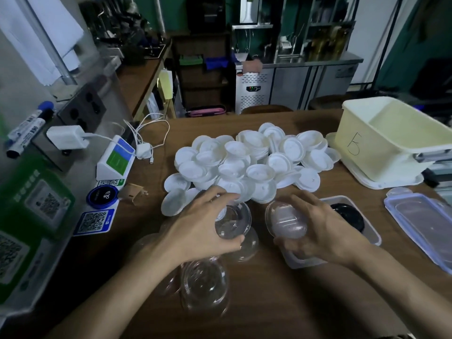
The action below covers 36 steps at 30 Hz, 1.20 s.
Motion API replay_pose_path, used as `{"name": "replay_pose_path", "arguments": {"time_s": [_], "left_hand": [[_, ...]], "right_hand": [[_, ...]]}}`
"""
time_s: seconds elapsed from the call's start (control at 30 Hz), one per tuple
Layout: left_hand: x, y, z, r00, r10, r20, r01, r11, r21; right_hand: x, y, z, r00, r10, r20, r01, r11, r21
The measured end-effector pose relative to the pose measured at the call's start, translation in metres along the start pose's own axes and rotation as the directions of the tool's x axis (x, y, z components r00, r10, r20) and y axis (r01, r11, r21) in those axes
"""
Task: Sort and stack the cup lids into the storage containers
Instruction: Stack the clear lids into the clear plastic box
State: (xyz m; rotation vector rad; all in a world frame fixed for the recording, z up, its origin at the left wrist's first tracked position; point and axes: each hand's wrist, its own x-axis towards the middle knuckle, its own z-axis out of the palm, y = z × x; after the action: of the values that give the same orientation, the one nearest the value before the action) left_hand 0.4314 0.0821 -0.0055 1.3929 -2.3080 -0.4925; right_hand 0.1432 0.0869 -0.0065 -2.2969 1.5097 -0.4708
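Lid pile (244, 162) beyond, left hand (200, 226) grips clear lid (234, 221), right hand (325, 228) domed lid (286, 221)

Two hands at work: left hand (200, 231) gripping one clear lid (232, 222), right hand (327, 231) gripping a second clear lid (287, 223). On the surface (281, 302) below them, perhaps four loose clear lids (205, 292), overlapping and too blurred for a firm count. Beyond, one heap of white lids (234, 165), several dozen in all. One tray (371, 231) with one stack of black lids (349, 214). One cream tub (381, 162). One blue-rimmed cover (420, 223). At left, two chargers (66, 137), two markers (27, 133), one blue disc (102, 198), two QR stickers (94, 221) and one white stand (115, 160).
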Motion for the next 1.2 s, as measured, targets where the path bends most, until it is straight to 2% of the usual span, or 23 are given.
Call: {"name": "replay_pose_path", "arguments": {"time_s": [0.23, 0.33, 0.47, 0.73, 0.97, 1.2], "left_hand": [[0.027, 0.032, 0.020, 1.000, -0.008, 0.022, 0.008, 1.000, -0.005], [0.029, 0.038, 0.025, 0.999, -0.025, 0.028, 0.024, 1.000, 0.007], [0.033, 0.048, 0.030, 0.999, -0.040, 0.023, 0.039, 0.999, 0.019], [0.031, 0.059, 0.039, 0.996, -0.089, 0.029, 0.088, 0.996, 0.029], [0.032, 0.067, 0.045, 0.994, -0.103, 0.048, 0.102, 0.994, 0.027], [0.056, 0.081, 0.056, 0.992, -0.067, 0.106, 0.064, 0.998, 0.027]], "right_hand": [[-0.003, 0.038, -0.023, 0.980, 0.050, 0.192, -0.012, 0.981, -0.194], [0.001, 0.047, -0.024, 0.968, 0.029, 0.250, 0.033, 0.970, -0.239], [0.004, 0.047, -0.023, 0.962, -0.020, 0.272, 0.092, 0.962, -0.257], [0.000, 0.053, -0.014, 0.950, -0.097, 0.297, 0.148, 0.977, -0.155], [0.005, 0.058, -0.009, 0.942, -0.097, 0.321, 0.174, 0.959, -0.223], [0.000, 0.073, -0.038, 0.971, -0.116, 0.211, 0.171, 0.948, -0.267]]}}
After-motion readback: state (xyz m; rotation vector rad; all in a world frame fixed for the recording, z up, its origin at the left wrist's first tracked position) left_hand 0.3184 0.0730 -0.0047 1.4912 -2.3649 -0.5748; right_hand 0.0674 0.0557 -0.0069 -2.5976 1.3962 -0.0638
